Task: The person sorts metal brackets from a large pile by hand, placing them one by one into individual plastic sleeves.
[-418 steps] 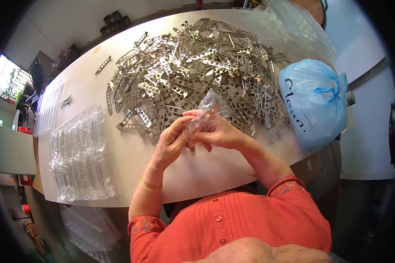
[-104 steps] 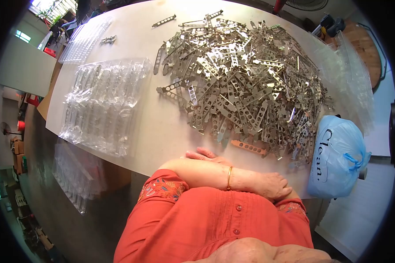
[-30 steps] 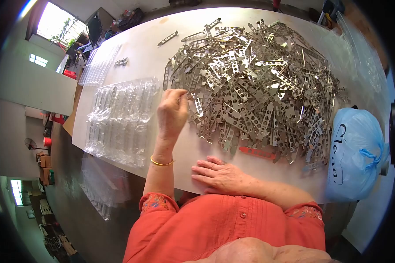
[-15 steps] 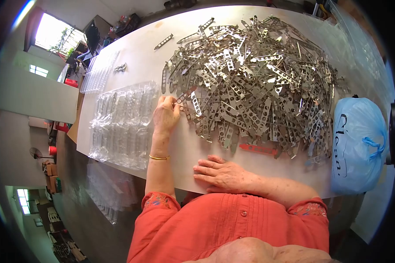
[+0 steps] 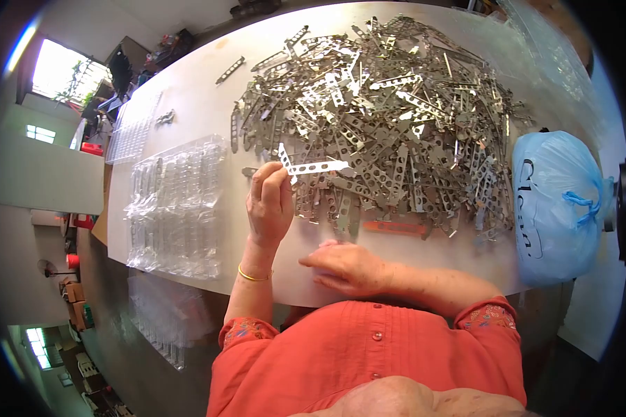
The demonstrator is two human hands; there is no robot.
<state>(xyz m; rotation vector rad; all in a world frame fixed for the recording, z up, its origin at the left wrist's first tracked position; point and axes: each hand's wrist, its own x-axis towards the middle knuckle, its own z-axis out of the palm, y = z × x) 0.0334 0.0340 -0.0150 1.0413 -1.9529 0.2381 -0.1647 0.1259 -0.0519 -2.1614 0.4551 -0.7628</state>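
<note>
My left hand [image 5: 270,201] is raised at the near left edge of the metal pile, its fingers pinched on perforated metal strips [image 5: 318,167]. One strip points right and a shorter one points up; whether they are joined I cannot tell. The large pile of flat metal strips with round holes [image 5: 396,125] covers the middle of the table. Near the front edge of the table, my right hand [image 5: 348,266] hovers or rests with its fingers partly spread, and it holds nothing. A reddish strip [image 5: 396,228] lies at the pile's near side.
Clear plastic trays [image 5: 174,208] lie at the left of the white table [image 5: 257,240], with another clear tray [image 5: 133,125] behind them. A few small metal pieces [image 5: 165,117] sit nearby. A tied blue bag [image 5: 560,208] stands at the right. Plastic sheeting [image 5: 535,62] lies at the back right.
My left hand has come up off the table with metal strips in its fingers. My right hand has turned and shifted slightly. The camera view has moved a little.
</note>
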